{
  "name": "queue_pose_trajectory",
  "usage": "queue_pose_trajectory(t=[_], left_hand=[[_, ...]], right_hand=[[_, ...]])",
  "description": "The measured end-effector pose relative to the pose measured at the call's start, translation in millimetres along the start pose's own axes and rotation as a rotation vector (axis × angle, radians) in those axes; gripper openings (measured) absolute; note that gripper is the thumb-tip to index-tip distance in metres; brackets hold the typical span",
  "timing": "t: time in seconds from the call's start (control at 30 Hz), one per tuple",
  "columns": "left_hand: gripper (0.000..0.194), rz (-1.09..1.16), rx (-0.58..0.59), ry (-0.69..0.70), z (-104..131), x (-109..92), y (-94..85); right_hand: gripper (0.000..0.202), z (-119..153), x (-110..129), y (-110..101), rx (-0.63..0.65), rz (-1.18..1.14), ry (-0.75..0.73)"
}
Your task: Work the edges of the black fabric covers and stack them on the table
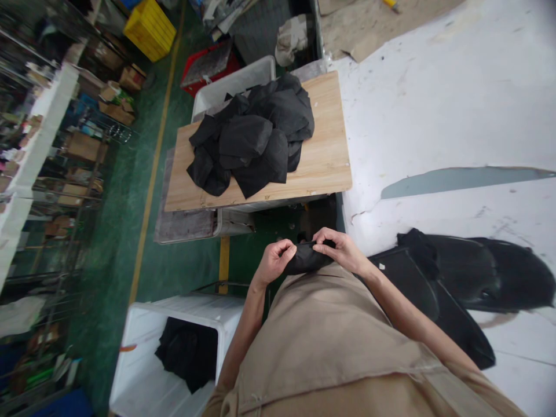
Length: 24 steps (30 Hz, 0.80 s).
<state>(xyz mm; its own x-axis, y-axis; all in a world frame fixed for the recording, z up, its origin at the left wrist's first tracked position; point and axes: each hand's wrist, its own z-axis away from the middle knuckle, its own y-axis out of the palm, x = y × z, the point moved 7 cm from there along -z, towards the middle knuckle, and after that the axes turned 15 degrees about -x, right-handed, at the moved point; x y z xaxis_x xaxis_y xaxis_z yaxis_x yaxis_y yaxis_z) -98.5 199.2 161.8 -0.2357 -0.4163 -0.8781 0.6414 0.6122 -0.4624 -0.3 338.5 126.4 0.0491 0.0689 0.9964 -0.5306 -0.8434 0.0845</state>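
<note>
My left hand [277,259] pinches the left end of a piece of black fabric [304,259] in front of my waist. Thumb and fingers of my right hand [336,248] grip the upper edge of the same piece, so it stretches between both hands. Its lower part rests near my tan clothing. To the right, beside my right forearm, more black fabric pieces [460,272] lie overlapping on the white table [443,116]. A heap of black fabric [256,130] sits on a wooden board [324,150] ahead of me.
A white bin [139,359] with black cloth inside stands at lower left. Beneath the board are white tubs, with a red crate [191,72] behind. A yellow crate [150,29] is on the green floor [117,231]. Cluttered shelves run along the left.
</note>
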Motion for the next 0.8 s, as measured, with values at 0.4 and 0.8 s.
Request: queue_pose_trajectory(t=[0.4,0.8], left_hand=[[0.033,0.036,-0.101,-0.026,0.0,2.8,3.1],[0.028,-0.073,-0.011,-0.015,-1.3,1.1,8.5]], right_hand=[[0.028,-3.9,-0.8,-4.9,-0.061,0.123,0.014],[0.03,-7.0,-3.7,-3.7,-0.079,0.182,0.002]])
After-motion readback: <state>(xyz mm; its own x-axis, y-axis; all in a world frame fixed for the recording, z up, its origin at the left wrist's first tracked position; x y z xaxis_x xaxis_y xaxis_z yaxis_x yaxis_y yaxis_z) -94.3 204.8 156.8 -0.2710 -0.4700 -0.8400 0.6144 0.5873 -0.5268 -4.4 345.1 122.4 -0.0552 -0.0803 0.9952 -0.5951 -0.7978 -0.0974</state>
